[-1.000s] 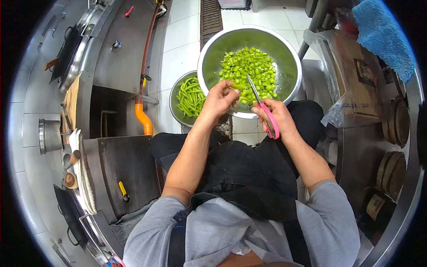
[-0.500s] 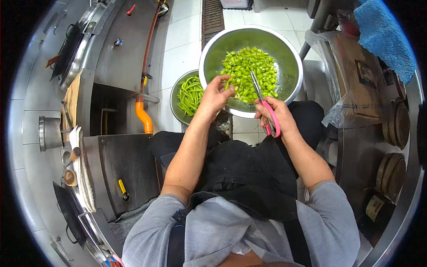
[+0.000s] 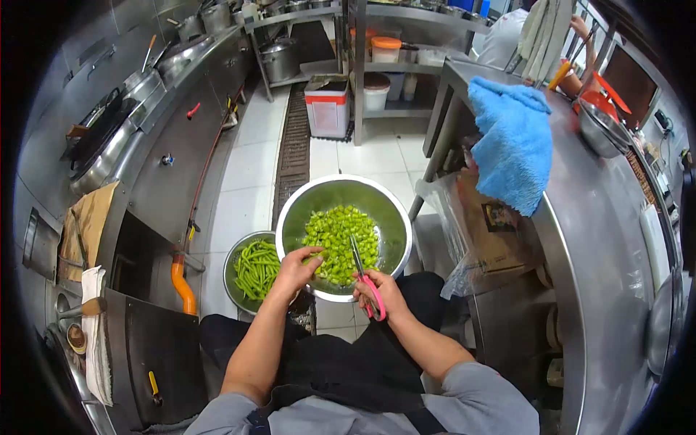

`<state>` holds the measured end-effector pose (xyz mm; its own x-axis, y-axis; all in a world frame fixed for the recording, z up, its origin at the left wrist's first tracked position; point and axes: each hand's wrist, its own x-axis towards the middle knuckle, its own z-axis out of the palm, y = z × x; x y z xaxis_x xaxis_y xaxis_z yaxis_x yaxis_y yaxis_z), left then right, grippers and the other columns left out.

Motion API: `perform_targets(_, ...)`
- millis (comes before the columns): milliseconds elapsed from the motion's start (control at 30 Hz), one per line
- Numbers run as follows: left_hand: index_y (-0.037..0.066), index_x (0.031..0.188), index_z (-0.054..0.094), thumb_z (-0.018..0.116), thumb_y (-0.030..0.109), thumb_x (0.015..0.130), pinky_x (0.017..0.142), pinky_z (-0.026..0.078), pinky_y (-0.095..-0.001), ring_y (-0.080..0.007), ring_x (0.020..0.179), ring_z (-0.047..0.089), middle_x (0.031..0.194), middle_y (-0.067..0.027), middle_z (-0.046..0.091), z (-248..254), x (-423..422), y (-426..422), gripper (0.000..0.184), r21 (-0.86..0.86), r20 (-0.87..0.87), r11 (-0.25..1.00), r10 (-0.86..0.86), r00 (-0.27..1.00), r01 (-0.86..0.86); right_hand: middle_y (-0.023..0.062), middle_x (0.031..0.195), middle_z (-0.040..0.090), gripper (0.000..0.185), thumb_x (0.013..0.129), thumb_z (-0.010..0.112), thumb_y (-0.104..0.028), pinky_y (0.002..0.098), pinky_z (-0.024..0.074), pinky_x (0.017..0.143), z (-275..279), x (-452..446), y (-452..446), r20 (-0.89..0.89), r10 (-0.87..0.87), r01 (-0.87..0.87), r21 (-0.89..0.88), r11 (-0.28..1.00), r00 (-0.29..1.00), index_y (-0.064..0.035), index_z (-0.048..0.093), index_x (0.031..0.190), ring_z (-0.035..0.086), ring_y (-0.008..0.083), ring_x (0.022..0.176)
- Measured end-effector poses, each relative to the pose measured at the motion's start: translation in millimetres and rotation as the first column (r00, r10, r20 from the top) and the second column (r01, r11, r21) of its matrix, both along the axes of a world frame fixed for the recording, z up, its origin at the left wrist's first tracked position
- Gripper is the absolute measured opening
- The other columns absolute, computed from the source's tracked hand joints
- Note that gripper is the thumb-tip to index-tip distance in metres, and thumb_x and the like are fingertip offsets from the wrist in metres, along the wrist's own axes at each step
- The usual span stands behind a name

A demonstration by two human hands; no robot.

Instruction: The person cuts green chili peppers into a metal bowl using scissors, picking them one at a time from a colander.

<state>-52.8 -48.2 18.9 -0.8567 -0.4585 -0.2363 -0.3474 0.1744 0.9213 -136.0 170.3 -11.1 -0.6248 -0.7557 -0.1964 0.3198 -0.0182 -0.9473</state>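
My right hand [image 3: 383, 291] is closed round the pink handles of a pair of scissors [image 3: 357, 255], whose blades reach over the big metal bowl [image 3: 403, 239]. Cut pieces of green chili pepper [image 3: 341, 235] cover the bottom of that bowl. At its near left rim, my left hand [image 3: 296, 272] pinches a short bit of green pepper [image 3: 319, 254], partly hidden by the fingers. Left of the big bowl stands a smaller metal bowl [image 3: 230, 279] with whole long green chili peppers [image 3: 255, 268] in it.
Stove counters [image 3: 206, 101] line the left. To the right, a steel table [image 3: 580, 217] carries a hanging blue towel [image 3: 511, 145] and metal bowls [image 3: 605, 127]. A floor drain [image 3: 293, 145] runs ahead towards a white-and-red bin [image 3: 328, 109]. Another person's sleeve [image 3: 504, 40] shows beyond.
My view has tipped upward, so the bowls and hands sit lower and further left, and shelves and another person have come into sight. Both hands keep their holds.
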Motion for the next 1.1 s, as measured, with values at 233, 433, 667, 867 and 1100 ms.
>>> perform_targets(233,0.002,0.122,0.055,0.057,0.003,0.083,0.058,0.049,-0.0297,-0.0170,0.068,0.065,0.089,-0.0131,0.066,-21.0,12.8,-3.3,0.040,0.094,-0.032,0.996,0.000,0.999,0.003,0.0077,0.076,0.063,0.029,0.090,0.061,-0.010,0.0222,0.0463,0.049,1.4,0.1,-0.9,-0.031,-0.033,0.032,-0.009,0.999,0.999,0.0036,0.056,0.115,0.059,0.0113,0.053)
perform_targets(433,0.004,0.110,0.047,0.059,0.008,0.087,0.040,0.037,-0.0250,-0.0148,0.063,0.063,0.085,-0.0098,0.064,-8.9,15.1,3.8,0.026,0.279,-0.154,0.954,0.154,0.976,-0.107,0.0080,0.077,0.065,0.031,0.086,0.064,-0.010,0.0254,0.0469,0.044,-7.2,3.9,-1.5,-0.011,0.023,-0.022,0.039,0.999,1.000,0.0015,0.055,0.113,0.062,0.0141,0.055)
perform_targets(667,0.001,0.109,0.049,0.060,0.013,0.090,0.045,0.038,-0.0203,-0.0127,0.069,0.064,0.095,-0.0127,0.067,26.5,6.8,21.1,0.025,0.302,-0.185,0.949,0.156,0.970,-0.095,0.0070,0.078,0.062,0.045,0.082,0.072,-0.014,0.0246,0.0486,0.049,4.5,12.8,0.7,0.024,0.056,-0.056,-0.019,0.998,0.998,0.0050,0.054,0.119,0.063,0.0140,0.061)
perform_targets(867,-0.003,0.103,0.052,0.062,0.005,0.087,0.058,0.047,-0.0231,-0.0130,0.070,0.062,0.089,-0.0124,0.064,20.3,-4.9,37.6,0.021,0.265,-0.206,0.964,0.095,0.974,-0.038,0.0082,0.083,0.064,0.051,0.080,0.076,-0.021,0.0251,0.0499,0.053,6.1,9.3,3.6,-0.005,0.119,-0.119,-0.055,0.991,0.993,0.0054,0.055,0.118,0.064,0.0144,0.066)
perform_targets(1100,-0.005,0.102,0.053,0.058,0.008,0.089,0.051,0.046,-0.0244,-0.0120,0.056,0.058,0.078,-0.0098,0.063,22.9,-11.8,45.8,0.019,0.144,-0.181,0.983,0.138,0.974,-0.113,0.0093,0.085,0.064,0.058,0.079,0.077,-0.020,0.0238,0.0486,0.049,5.6,6.3,6.9,0.071,0.079,-0.071,-0.107,0.992,0.994,0.0054,0.049,0.124,0.063,0.0140,0.067)
